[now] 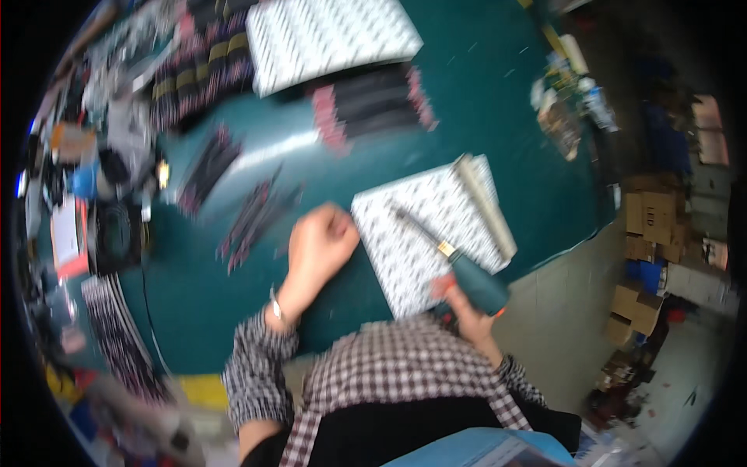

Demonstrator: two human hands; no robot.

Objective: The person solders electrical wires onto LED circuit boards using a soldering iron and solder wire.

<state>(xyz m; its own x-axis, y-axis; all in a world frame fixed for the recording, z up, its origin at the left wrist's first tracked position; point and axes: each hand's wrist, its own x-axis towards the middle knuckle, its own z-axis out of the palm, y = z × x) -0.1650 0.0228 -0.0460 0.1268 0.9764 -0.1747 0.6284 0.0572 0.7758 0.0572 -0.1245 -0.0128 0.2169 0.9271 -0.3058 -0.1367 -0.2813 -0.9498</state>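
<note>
My right hand [465,313] is wrapped round the handle of a dark green heat gun [479,285]. The gun's metal nozzle points up and left over a white pad [401,268] covered in small dark print. A greyish bar-like strip [489,210] lies along the right side of the pad. My left hand [319,245] is closed, fingers curled in, beside the pad's left edge. What it holds, if anything, is hidden. Just beyond it, thin dark wires with reddish ends [253,218] lie loosely on the green table [311,175].
Dark bundles with pink ends [366,105] lie at the back, next to a large white printed slab [331,39]. Another dark bundle [208,167] sits left. Plastic-wrapped clutter [564,117] is near the right edge. Cardboard boxes [652,218] stand beyond the table's right side.
</note>
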